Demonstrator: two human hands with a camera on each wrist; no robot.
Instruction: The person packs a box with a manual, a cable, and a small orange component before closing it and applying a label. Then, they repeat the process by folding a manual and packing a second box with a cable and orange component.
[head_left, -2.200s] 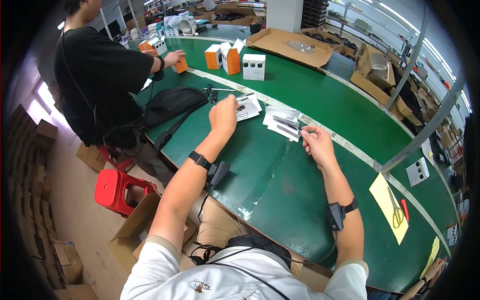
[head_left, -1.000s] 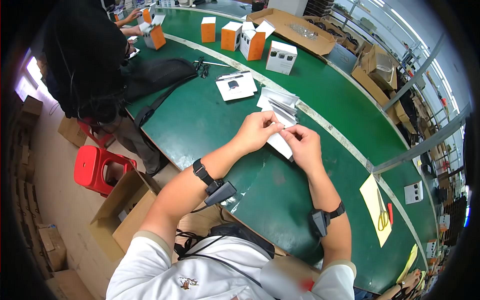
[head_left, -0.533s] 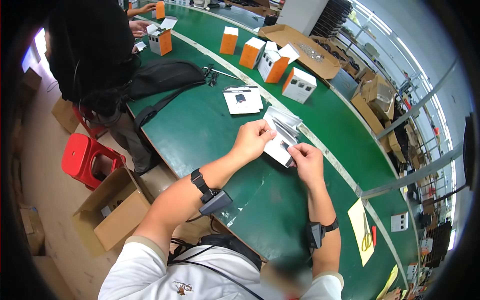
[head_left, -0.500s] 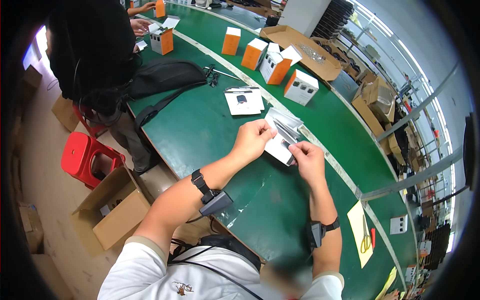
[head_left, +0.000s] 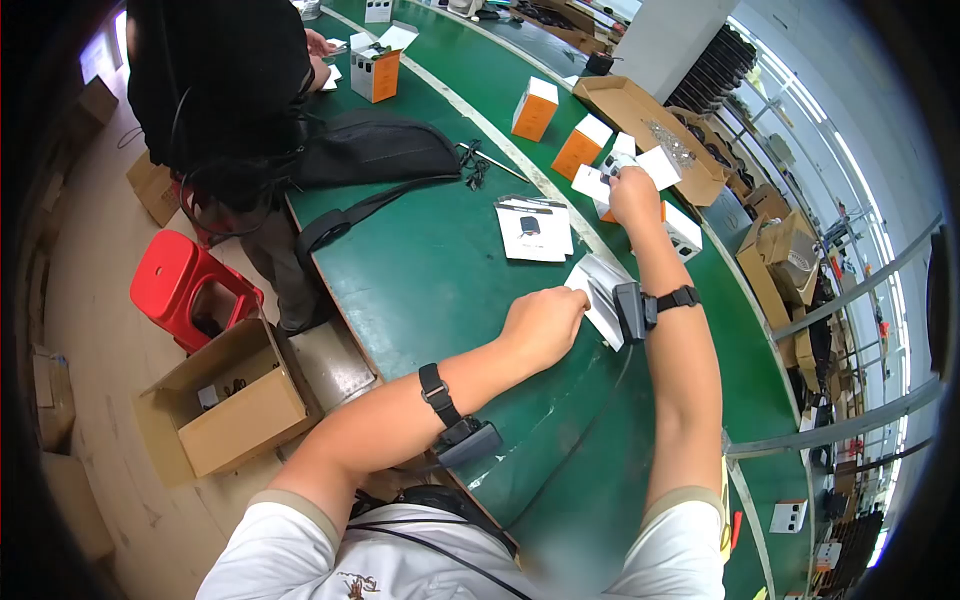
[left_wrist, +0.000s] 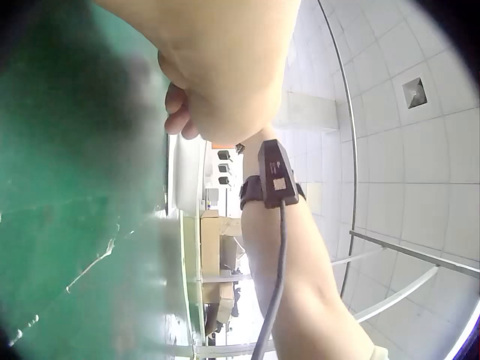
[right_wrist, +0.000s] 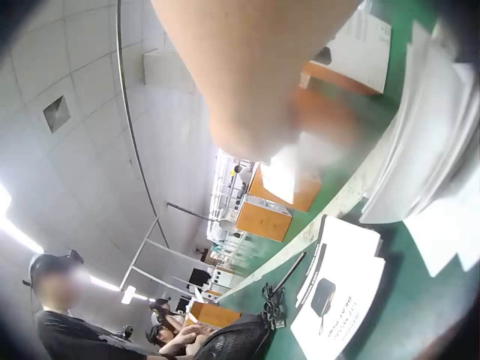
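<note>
My left hand [head_left: 545,325], fingers curled, pinches the near-left edge of a fanned stack of white folded leaflets [head_left: 601,312]. These leaflets [right_wrist: 427,142] stand up close in the right wrist view. My right hand [head_left: 636,195] is at the top of an opened orange-and-white box [head_left: 607,211], its fingers bent down among the white flaps [head_left: 660,168]. I cannot tell whether its fingers hold anything there. A flat pile of printed leaflets [head_left: 533,230] with a dark device picture lies left of the stack.
Orange-and-white boxes [head_left: 535,108] line the green table [head_left: 430,270]. A black bag [head_left: 375,150] and a thin cable [head_left: 475,165] lie near another person [head_left: 220,100]. A cardboard tray [head_left: 640,125] stands behind. A red stool [head_left: 190,290] and carton [head_left: 245,420] are on the floor.
My right hand has left the leaflet stack and moved forward to the opened box. The left hand stays at the leaflets. The view has turned, shifting the table things rightward.
</note>
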